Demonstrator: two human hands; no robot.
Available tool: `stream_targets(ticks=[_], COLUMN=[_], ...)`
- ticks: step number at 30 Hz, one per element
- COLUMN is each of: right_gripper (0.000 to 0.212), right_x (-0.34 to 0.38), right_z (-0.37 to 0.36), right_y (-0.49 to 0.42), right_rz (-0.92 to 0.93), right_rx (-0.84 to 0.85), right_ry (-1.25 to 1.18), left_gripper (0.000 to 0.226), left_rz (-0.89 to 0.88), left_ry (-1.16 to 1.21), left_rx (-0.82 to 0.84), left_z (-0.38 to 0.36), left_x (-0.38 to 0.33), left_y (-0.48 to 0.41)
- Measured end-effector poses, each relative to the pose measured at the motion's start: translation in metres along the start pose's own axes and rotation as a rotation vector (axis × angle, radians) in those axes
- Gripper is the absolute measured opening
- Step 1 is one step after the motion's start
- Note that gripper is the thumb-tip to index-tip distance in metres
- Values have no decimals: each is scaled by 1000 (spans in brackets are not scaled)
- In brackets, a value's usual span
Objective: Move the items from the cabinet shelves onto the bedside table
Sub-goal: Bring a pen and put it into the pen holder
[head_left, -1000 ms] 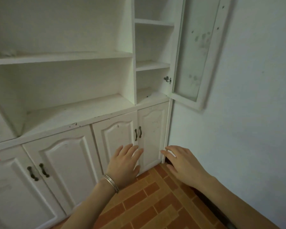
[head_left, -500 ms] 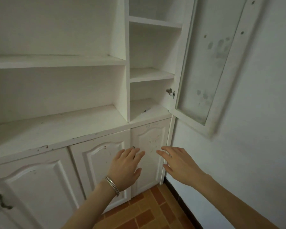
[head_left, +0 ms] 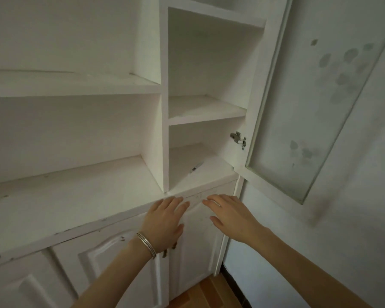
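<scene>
**Q:** Which parts read poorly?
**A:** A small object (head_left: 195, 168) lies on the lowest shelf of the cabinet's (head_left: 162, 107) narrow right compartment, near the front. It is too small to identify. The door handles (head_left: 169, 248) are mostly hidden behind the left hand (head_left: 165, 221). The frame cuts off the top compartment.

**Q:** Hand state?
**A:** The left hand and right hand (head_left: 229, 213) are both flat with straight fingers, and they hold nothing. They are in front of the lower doors (head_left: 200, 241), just below the ledge (head_left: 76, 207). Contact with the doors cannot be confirmed. Bracelets (head_left: 146, 242) circle the left wrist.

**Q:** Clearance?
**A:** The glass door (head_left: 309, 107) stands open to the right on its hinge (head_left: 238, 138), beside the wall (head_left: 353, 241). The front of the narrow compartment is unobstructed, and both hands are below it.
</scene>
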State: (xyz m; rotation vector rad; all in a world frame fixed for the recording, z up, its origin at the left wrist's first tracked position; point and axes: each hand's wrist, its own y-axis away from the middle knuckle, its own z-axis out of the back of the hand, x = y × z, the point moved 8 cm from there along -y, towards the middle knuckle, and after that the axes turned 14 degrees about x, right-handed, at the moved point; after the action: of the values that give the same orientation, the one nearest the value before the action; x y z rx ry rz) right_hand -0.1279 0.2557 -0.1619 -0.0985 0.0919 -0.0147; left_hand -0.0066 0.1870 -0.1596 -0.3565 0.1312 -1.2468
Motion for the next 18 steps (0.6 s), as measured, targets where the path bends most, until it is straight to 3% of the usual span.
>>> stream_targets(ticks=[8, 18], right_gripper=[41, 40], right_x=[-61, -118], right_z=[-24, -64], right_y=[-80, -166], right_rz=[-34, 47], right_rx=[11, 47], right_ry=[-59, -42], left_gripper=[74, 67], left_rz=[-28, 30], left_ry=[17, -8], left_rx=[23, 91], left_z=[-53, -113], left_x=[60, 74], left_y=[-61, -111])
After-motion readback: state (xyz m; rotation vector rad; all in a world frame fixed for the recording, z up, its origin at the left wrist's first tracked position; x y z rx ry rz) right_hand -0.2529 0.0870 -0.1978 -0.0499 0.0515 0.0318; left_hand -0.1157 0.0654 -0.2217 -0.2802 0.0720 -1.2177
